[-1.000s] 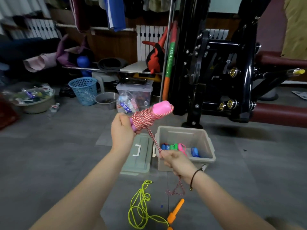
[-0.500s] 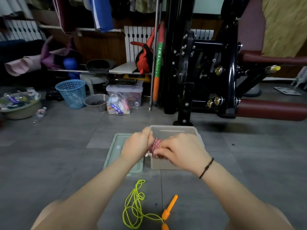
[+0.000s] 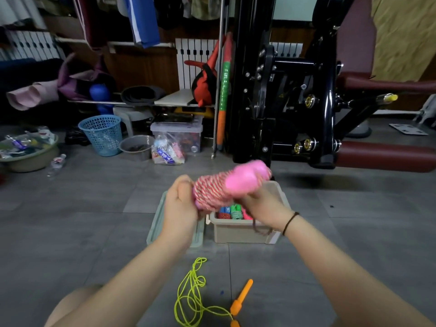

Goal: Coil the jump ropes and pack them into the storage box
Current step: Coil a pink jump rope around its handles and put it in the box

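A pink-handled jump rope (image 3: pixel 226 185), its red-and-white cord wound round the handles, is held above the grey storage box (image 3: pixel 238 231). My left hand (image 3: pixel 180 204) grips the bundle's left end. Under its right end my right hand (image 3: pixel 262 205) holds the pink handles, and a short dark tail of cord dangles below it. Inside the box lie several coiled ropes (image 3: pixel 232 212). The box lid (image 3: pixel 155 230) lies flat on the floor just left of the box. A yellow-green rope with orange handles (image 3: pixel 195 296) sprawls loose on the floor near me.
A black gym machine (image 3: pixel 283 95) with maroon pads stands right behind the box. Further back on the left are a blue basket (image 3: pixel 101 134), a grey bowl (image 3: pixel 135 146), a clear bin (image 3: pixel 177 135) and a basin (image 3: pixel 28 149) of clutter. Grey floor tiles surround the box.
The bundle dropped low over the box half a second ago and is now raised again. The long loose cord seen a second ago is wound on, leaving a short tail.
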A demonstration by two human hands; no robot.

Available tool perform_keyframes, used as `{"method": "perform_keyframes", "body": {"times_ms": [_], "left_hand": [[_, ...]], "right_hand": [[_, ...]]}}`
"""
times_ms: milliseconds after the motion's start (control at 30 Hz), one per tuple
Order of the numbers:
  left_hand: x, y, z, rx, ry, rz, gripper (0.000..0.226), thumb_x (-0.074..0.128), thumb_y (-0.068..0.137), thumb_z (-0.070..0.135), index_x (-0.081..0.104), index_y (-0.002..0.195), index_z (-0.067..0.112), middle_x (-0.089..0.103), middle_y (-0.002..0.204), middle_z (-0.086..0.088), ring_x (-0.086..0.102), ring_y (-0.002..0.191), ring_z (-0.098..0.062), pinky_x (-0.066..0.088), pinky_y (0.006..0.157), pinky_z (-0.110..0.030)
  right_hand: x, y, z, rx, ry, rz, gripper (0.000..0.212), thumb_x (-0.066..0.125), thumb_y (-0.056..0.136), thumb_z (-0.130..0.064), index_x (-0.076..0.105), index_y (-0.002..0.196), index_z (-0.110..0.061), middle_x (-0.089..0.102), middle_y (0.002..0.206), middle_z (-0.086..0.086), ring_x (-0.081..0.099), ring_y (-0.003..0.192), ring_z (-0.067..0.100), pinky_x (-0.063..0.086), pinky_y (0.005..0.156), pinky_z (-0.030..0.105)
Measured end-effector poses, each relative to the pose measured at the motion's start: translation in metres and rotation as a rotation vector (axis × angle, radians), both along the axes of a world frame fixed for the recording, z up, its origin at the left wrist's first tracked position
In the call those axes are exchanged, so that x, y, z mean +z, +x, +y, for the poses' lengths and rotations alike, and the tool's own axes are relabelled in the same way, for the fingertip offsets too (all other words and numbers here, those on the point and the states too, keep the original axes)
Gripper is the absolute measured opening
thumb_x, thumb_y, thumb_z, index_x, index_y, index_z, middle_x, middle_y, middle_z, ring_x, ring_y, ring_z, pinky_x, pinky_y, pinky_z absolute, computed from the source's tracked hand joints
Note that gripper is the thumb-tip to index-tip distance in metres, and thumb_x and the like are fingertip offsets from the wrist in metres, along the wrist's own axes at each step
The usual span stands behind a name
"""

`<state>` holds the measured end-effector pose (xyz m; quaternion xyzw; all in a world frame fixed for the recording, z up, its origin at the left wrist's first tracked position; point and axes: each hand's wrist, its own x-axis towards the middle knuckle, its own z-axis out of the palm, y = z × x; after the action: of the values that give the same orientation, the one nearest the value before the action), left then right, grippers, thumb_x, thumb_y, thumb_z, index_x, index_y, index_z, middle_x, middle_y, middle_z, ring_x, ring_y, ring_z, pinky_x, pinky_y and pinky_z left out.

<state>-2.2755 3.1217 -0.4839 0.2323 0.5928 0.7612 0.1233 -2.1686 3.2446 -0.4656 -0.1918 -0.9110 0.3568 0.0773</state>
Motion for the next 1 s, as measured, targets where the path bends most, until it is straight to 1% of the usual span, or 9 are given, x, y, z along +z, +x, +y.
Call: {"method": "perform_keyframes", "body": {"times_ms": [100,200,300,367,600,700,767,867,1000], "left_hand": [[-0.002,-0.029,0.004,0.151,0.008,-0.197,0.033,0.025,0.088,-0.001,0.027,0.06,0.018,0.031,0.043,0.001,0.027,0.035,-0.011,0.017,0.037,-0.011],[-0.008,-0.058,0.007,0.287,-0.175,-0.158,0.033,0.029,0.088,0.002,0.03,0.058,0.015,0.041,0.047,-0.004,0.038,0.043,-0.019,0.026,0.039,-0.018],[-0.011,-0.066,0.011,0.389,-0.495,0.176,0.031,0.034,0.095,0.012,0.039,0.065,0.009,0.05,0.069,-0.014,0.042,0.069,-0.029,0.025,0.059,-0.035],[-0.014,-0.062,0.014,0.355,-0.654,0.367,0.026,0.034,0.097,0.019,0.045,0.079,0.004,0.057,0.081,-0.026,0.048,0.077,-0.04,0.026,0.063,-0.039],[-0.034,-0.038,0.023,-0.052,-1.037,0.986,0.032,0.036,0.095,0.035,0.049,0.103,0.008,0.065,0.094,-0.025,0.059,0.091,-0.045,0.043,0.068,-0.043],[-0.035,-0.026,0.017,-0.27,-0.919,1.134,0.053,0.011,0.075,0.057,0.045,0.091,0.02,0.065,0.086,-0.02,0.059,0.086,-0.04,0.04,0.063,-0.039],[-0.034,-0.015,0.012,-0.394,-0.766,1.104,0.041,0.012,0.076,0.057,0.035,0.087,0.025,0.061,0.07,-0.013,0.057,0.075,-0.033,0.037,0.06,-0.036],[-0.032,0.002,0.004,-0.546,-0.485,0.966,0.028,0.027,0.086,0.05,0.04,0.077,0.027,0.051,0.052,0.003,0.049,0.051,-0.009,0.034,0.053,-0.024],[-0.013,0.015,-0.003,-0.521,-0.173,0.571,0.032,0.036,0.088,0.043,0.05,0.063,0.029,0.051,0.057,0.011,0.046,0.053,0.001,0.036,0.053,-0.013]], "right_hand": [[-0.026,-0.015,-0.022,0.035,0.094,-0.05,0.028,0.037,0.101,-0.022,0.052,0.078,-0.029,0.051,0.067,-0.006,0.053,0.055,-0.002,0.041,0.057,0.014],[-0.046,-0.021,-0.046,0.089,0.373,-0.127,0.01,0.038,0.098,-0.021,0.048,0.098,-0.021,0.066,0.102,0.01,0.063,0.092,0.031,0.047,0.072,0.036],[-0.038,-0.016,-0.065,0.09,0.548,-0.083,0.022,0.035,0.1,-0.03,0.047,0.106,-0.014,0.063,0.109,0.014,0.061,0.099,0.036,0.041,0.067,0.037],[-0.029,-0.008,-0.066,0.074,0.563,-0.086,0.026,0.037,0.1,-0.034,0.052,0.105,-0.013,0.064,0.107,0.014,0.061,0.101,0.035,0.045,0.08,0.04],[0.012,0.015,-0.038,0.121,0.646,-0.211,0.035,0.049,0.092,-0.043,0.066,0.103,-0.014,0.066,0.099,0.014,0.062,0.098,0.03,0.046,0.078,0.032],[0.03,0.033,-0.01,0.105,0.539,-0.187,0.03,0.06,0.084,-0.048,0.072,0.092,-0.022,0.069,0.075,-0.002,0.063,0.075,0.012,0.045,0.074,0.026],[0.035,0.044,0.007,0.063,0.334,-0.142,0.025,0.07,0.075,-0.046,0.073,0.079,-0.022,0.062,0.056,-0.006,0.06,0.054,0.007,0.05,0.066,0.022],[0.034,0.05,0.023,-0.004,0.067,-0.012,0.016,0.081,0.066,-0.034,0.07,0.065,-0.022,0.065,0.054,0.001,0.061,0.048,0.011,0.05,0.057,0.02],[0.022,0.036,0.024,0.045,-0.38,0.136,0.019,0.067,0.081,-0.002,0.067,0.068,-0.016,0.065,0.056,-0.003,0.06,0.049,0.006,0.05,0.052,0.018]]}}
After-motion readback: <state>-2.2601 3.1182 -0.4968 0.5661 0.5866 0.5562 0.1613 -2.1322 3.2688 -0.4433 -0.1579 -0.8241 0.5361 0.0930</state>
